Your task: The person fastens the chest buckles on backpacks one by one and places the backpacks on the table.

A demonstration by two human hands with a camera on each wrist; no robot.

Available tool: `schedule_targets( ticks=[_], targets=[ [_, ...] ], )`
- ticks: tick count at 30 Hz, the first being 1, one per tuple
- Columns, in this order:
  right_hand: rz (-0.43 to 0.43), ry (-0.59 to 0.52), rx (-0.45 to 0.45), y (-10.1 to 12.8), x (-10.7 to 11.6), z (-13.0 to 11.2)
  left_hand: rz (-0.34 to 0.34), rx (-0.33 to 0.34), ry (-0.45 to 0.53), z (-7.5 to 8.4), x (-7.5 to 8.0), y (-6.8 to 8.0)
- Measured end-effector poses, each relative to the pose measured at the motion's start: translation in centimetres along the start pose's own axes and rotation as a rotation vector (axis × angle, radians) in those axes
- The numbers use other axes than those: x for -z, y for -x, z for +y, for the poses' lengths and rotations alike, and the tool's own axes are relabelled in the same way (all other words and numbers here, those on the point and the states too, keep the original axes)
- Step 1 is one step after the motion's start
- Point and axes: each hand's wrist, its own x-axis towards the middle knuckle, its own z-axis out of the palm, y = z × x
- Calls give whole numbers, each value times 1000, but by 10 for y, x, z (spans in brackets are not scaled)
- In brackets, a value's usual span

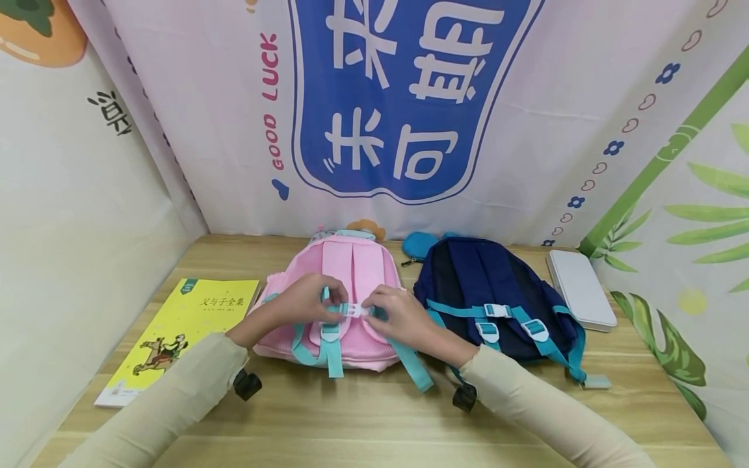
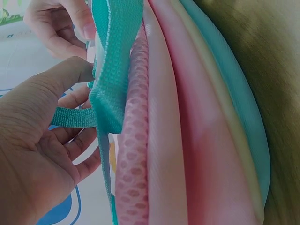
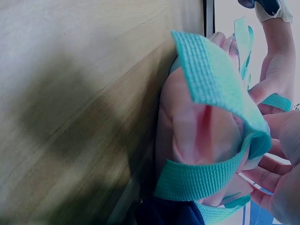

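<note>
A pink backpack (image 1: 351, 263) lies straps-up on the wooden table (image 1: 374, 416), with teal webbing straps (image 1: 335, 354). My left hand (image 1: 307, 300) pinches the left half of the white chest-strap buckle (image 1: 353, 311). The right half is pinched by my right hand (image 1: 398, 315). The two buckle halves meet between my fingertips. Close up in the left wrist view, my left hand (image 2: 42, 140) holds a teal strap (image 2: 115, 70) against the pink padding (image 2: 187, 140). In the right wrist view, my right hand (image 3: 276, 154) curls round a teal strap (image 3: 215, 89).
A navy backpack (image 1: 497, 299) with teal straps lies right of the pink one. A yellow book (image 1: 178, 328) sits at the left, a white flat case (image 1: 580, 289) at the far right, and a small blue pouch (image 1: 418, 247) behind. Printed cloth walls enclose the table.
</note>
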Motion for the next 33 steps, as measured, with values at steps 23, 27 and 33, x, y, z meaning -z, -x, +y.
schedule_targets(
  ticks=[23,27,33],
  targets=[
    [74,111,62,3,-7,-3,65,-85,-133,1,-5,2],
    [81,107,54,4,-9,-3,85,-102,-159,1,-7,2],
    [84,87,36,5,-11,-2,114,-139,-202,-1,-10,2]
  ],
)
